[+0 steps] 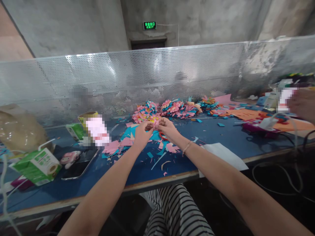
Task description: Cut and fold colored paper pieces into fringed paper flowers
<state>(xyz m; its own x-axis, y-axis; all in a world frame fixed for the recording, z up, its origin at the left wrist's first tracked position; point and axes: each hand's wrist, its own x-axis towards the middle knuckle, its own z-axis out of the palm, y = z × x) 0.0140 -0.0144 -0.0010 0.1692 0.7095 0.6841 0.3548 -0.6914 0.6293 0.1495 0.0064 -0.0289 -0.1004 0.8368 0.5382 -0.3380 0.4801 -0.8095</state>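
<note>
A small pink paper piece (156, 123) is pinched between the fingertips of both hands, above the blue table (142, 170). My left hand (144, 130) holds its left side, with the fingers closed. On its right side, my right hand (167, 127) grips it, also with closed fingers. Beneath and left of the hands lies blue paper (128, 132), with pink paper scraps (113, 147) beside it. Part of a red ring-shaped object (162, 135) shows under my right hand. Just behind the hands sit clusters of pink, blue and yellow folded paper (145, 112).
A green and white carton (39, 166), a phone (80, 167) and a tape roll (87, 114) stand or lie at left. White paper (225, 155) overhangs the front edge at right. Orange paper (248, 114) and cables lie farther right, near another person's hand (304, 105). A perforated metal screen (147, 72) runs behind.
</note>
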